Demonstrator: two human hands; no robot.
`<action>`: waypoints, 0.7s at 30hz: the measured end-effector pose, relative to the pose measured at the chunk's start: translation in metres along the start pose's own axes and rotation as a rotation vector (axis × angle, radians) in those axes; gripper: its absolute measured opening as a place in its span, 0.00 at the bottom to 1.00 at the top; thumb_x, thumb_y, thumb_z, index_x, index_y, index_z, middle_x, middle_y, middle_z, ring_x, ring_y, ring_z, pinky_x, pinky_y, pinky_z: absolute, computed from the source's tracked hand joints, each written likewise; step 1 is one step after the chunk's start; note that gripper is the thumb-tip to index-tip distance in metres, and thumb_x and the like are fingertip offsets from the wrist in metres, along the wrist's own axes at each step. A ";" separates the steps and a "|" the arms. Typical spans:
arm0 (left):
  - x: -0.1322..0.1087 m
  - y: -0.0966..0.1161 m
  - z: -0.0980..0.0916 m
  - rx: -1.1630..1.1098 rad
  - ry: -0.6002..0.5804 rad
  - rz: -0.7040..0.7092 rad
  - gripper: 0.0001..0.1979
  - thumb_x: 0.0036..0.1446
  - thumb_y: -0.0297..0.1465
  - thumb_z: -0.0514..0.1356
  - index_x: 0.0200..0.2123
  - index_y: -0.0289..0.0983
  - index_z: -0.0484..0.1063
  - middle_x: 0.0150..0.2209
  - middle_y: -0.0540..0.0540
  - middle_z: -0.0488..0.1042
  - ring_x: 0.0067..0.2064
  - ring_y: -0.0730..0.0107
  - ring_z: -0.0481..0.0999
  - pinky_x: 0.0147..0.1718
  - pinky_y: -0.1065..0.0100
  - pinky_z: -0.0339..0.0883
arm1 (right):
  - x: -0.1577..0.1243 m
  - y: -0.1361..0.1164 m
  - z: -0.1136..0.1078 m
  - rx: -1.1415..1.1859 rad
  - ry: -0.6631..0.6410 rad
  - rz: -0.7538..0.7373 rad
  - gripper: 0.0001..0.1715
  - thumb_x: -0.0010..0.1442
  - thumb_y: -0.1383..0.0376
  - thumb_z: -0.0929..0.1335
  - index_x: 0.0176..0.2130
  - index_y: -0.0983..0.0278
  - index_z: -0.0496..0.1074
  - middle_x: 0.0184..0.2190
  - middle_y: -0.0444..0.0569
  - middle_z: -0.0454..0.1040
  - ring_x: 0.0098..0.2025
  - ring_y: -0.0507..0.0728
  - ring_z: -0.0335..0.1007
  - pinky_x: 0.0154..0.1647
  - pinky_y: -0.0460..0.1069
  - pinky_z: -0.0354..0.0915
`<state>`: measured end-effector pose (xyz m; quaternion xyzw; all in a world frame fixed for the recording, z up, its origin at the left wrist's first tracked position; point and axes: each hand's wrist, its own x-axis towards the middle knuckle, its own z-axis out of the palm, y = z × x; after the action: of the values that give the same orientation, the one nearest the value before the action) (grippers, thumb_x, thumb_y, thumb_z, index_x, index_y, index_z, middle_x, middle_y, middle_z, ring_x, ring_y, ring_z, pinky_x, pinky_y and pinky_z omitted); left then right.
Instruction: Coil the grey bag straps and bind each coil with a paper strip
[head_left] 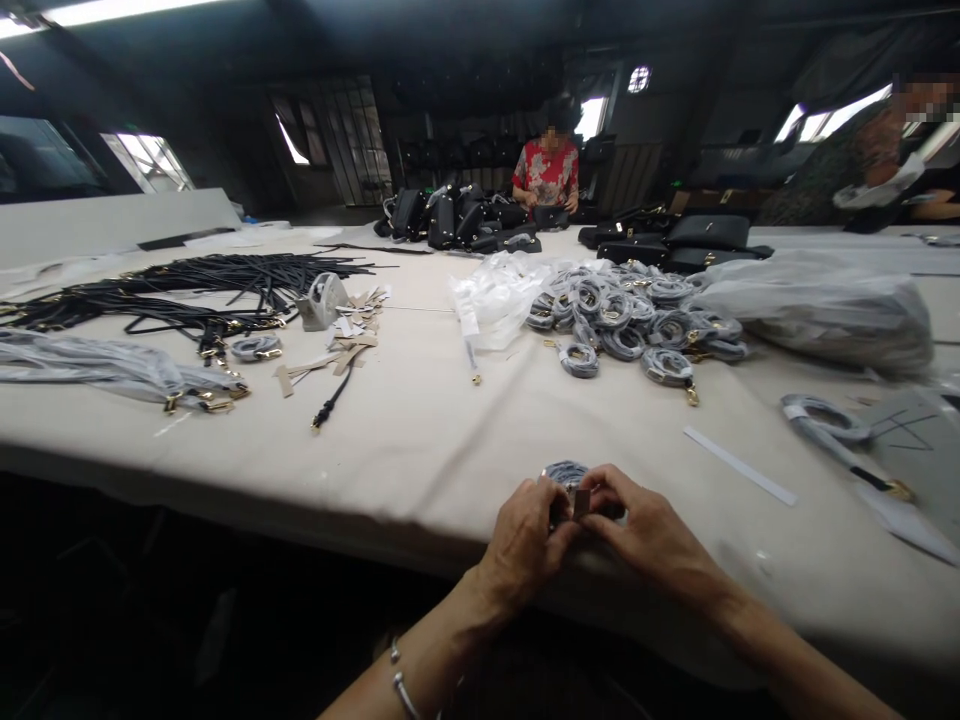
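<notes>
At the table's near edge, both my hands are close together over a coiled strap (565,472) in grey wrapping. My left hand (523,540) pinches the left side of the coil, its thumb and fingers bent inward. A small brown tab (582,502) stands up between the two hands. My right hand (637,522) has its thumb and forefinger closed on this tab. Much of the coil is hidden behind my fingers. A white paper strip (740,465) lies to the right, and another wrapped strap (829,425) with a gold clasp is beyond it.
Several wrapped coils (615,310) lie piled mid-table beside clear plastic (499,295) and a large bag (832,305). Black straps (187,285), wrapped straps (105,370), paper scraps (349,345) and a tape dispenser (324,302) are left. Black handbags (450,215) and two people are further back.
</notes>
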<state>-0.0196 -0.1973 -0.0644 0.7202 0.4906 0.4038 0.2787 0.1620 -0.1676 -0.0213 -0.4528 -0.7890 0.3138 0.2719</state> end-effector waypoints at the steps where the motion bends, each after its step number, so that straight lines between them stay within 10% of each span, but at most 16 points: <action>1: -0.001 0.000 -0.002 -0.007 -0.015 0.002 0.11 0.54 0.28 0.65 0.39 0.39 0.68 0.38 0.46 0.74 0.40 0.61 0.71 0.40 0.64 0.64 | 0.003 -0.004 -0.004 -0.012 -0.060 0.004 0.09 0.56 0.70 0.67 0.38 0.59 0.71 0.30 0.43 0.78 0.33 0.56 0.76 0.35 0.49 0.70; 13: 0.012 0.007 -0.002 0.061 -0.084 0.007 0.12 0.51 0.28 0.63 0.40 0.41 0.69 0.37 0.47 0.74 0.39 0.61 0.72 0.39 0.65 0.62 | 0.024 -0.009 -0.024 -0.466 -0.165 -0.400 0.11 0.50 0.77 0.66 0.29 0.61 0.73 0.26 0.44 0.75 0.30 0.56 0.70 0.30 0.48 0.64; 21: 0.025 0.024 -0.012 -0.603 -0.130 -0.233 0.09 0.50 0.32 0.64 0.29 0.37 0.66 0.27 0.54 0.66 0.30 0.73 0.64 0.30 0.71 0.57 | 0.022 -0.032 -0.041 -0.549 -0.108 -0.639 0.14 0.62 0.76 0.62 0.32 0.63 0.73 0.23 0.46 0.73 0.28 0.56 0.66 0.29 0.49 0.62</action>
<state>-0.0135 -0.1826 -0.0307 0.5683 0.4092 0.4495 0.5545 0.1638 -0.1511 0.0324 -0.2240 -0.9571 0.0152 0.1831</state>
